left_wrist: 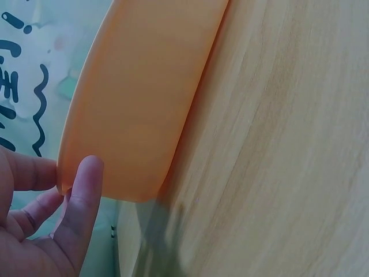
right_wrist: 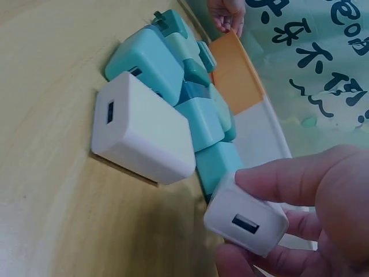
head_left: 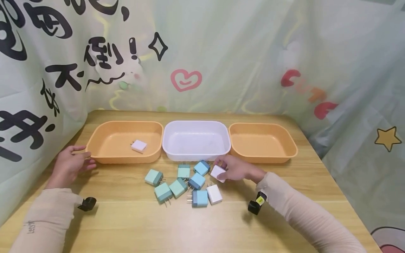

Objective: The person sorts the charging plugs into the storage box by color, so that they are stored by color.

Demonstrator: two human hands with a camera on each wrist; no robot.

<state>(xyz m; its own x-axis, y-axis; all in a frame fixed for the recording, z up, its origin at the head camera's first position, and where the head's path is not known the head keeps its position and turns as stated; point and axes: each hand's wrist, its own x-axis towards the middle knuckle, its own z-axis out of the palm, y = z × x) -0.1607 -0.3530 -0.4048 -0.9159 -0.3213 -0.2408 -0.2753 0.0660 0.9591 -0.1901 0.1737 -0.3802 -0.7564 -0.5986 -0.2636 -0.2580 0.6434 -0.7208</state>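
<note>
My right hand pinches a white USB wall charger between thumb and fingers, just in front of the white bin. Its USB slot faces the right wrist camera. Close by on the table lies another white charger. To its left sit several teal and blue chargers, some with prongs showing. The left hand has its fingertips at the left end of the left orange bin, with fingers fairly straight against its rim and outer wall. One pale charger lies inside that bin.
A second orange bin stands right of the white one, so the three form a row along the back of the wooden table. Behind them hangs a printed curtain, which also runs along both sides.
</note>
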